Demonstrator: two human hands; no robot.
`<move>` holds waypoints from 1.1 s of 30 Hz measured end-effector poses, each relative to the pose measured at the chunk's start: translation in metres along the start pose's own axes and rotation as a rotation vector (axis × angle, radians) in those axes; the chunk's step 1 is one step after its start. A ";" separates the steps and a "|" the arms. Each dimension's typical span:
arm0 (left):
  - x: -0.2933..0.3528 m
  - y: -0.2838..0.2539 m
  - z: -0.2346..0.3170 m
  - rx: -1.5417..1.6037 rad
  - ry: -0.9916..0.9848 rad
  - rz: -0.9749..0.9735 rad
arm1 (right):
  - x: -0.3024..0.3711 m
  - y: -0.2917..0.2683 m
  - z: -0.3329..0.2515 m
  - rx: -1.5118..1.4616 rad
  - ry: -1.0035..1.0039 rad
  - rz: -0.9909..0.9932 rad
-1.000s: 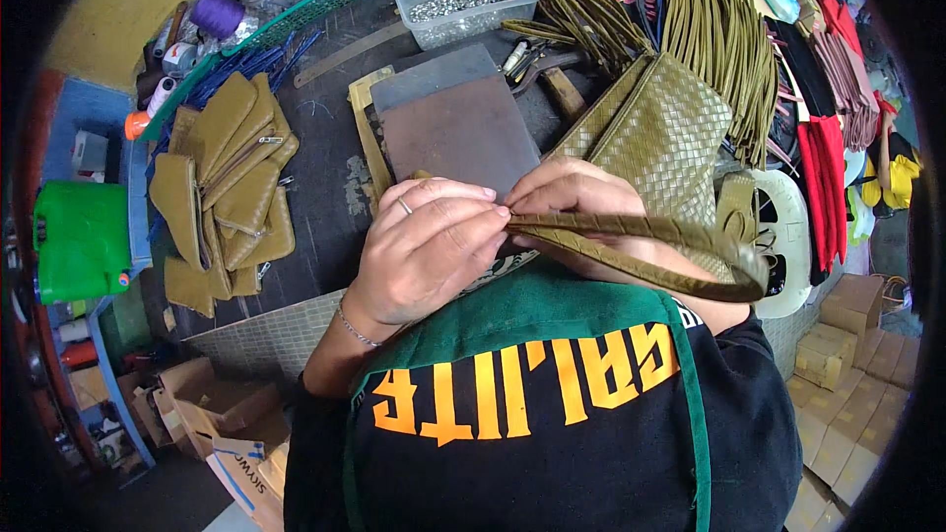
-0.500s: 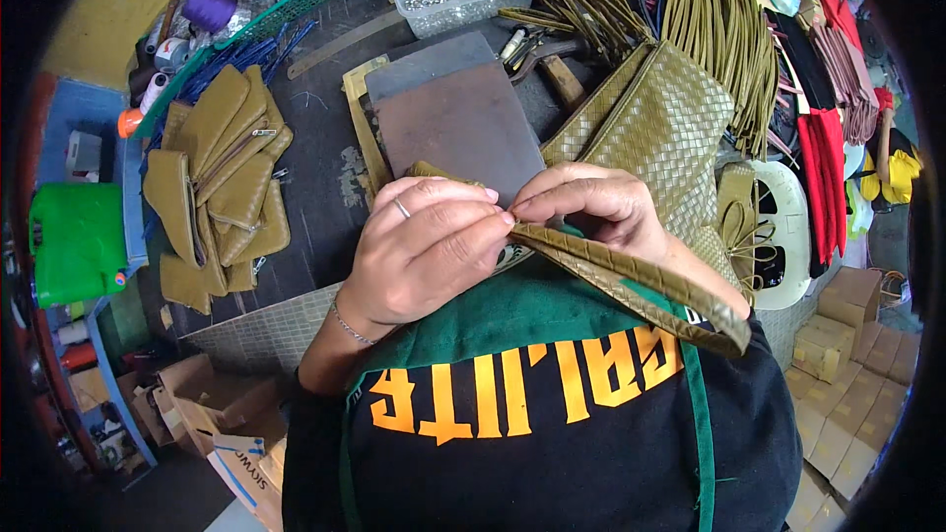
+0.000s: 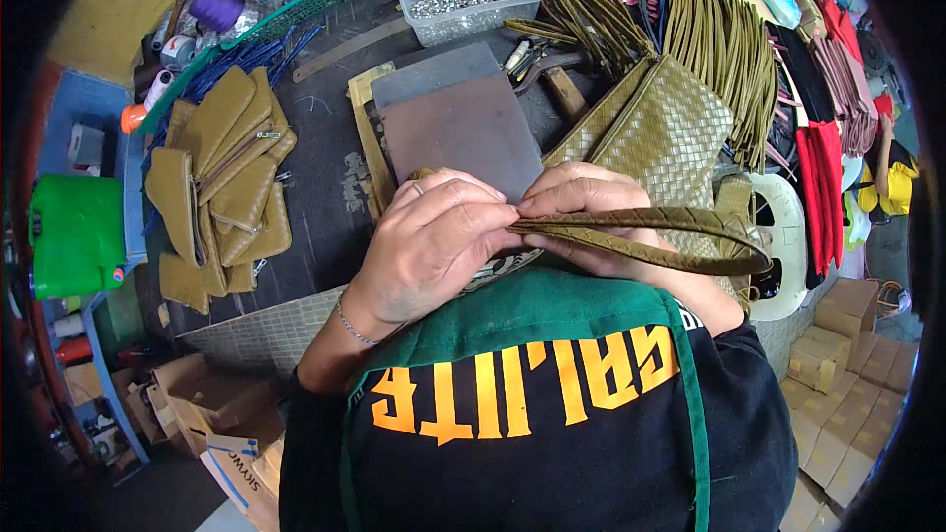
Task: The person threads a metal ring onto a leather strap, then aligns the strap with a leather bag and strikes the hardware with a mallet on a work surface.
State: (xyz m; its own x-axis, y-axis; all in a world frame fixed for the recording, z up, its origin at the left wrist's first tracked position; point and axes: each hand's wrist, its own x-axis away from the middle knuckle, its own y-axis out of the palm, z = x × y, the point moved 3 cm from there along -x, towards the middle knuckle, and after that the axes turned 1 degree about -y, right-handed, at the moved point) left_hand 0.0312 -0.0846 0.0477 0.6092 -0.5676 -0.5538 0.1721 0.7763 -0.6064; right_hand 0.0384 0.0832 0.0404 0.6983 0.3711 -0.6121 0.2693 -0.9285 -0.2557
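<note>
An olive-brown looped strap [image 3: 705, 229] sticks out to the right from between my hands. My left hand [image 3: 434, 246], with a ring on one finger, is closed and pinches the strap's end. Close against it, my right hand [image 3: 581, 207] is closed on the same end, partly behind the loop. My fingers cover the pinched ends. A bit of olive material shows behind my left fingers. Just beyond my hands lies a brown flat board [image 3: 453, 123] on the dark table [image 3: 325, 197]. To the right sits a woven olive bag [image 3: 680, 128].
Olive zip pouches [image 3: 232, 187] are piled on the left. Clear tub [image 3: 468, 0] with small metal parts stands at the back. Bundled olive straps [image 3: 724, 59] hang over at the back right, near a hammer [image 3: 565, 89]. Cardboard boxes [image 3: 823, 355] are on the floor, lower right.
The strap's loop has swung up, from slanting down to the right to lying nearly level. Both hands keep their pinch at nearly the same place.
</note>
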 end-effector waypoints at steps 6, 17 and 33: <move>-0.003 -0.002 0.009 -0.201 0.070 -0.030 | 0.004 -0.006 -0.003 0.087 -0.092 0.019; 0.001 0.010 0.008 -0.254 0.152 0.099 | 0.001 -0.004 -0.013 0.231 -0.297 -0.114; 0.006 0.005 0.007 -0.238 0.269 0.079 | 0.015 -0.001 0.005 -0.513 0.426 0.009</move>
State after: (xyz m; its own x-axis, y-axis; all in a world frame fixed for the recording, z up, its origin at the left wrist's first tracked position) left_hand 0.0408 -0.0821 0.0452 0.3830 -0.5846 -0.7152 -0.0717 0.7531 -0.6540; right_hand 0.0452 0.0898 0.0280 0.8744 0.4235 -0.2369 0.4706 -0.8591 0.2013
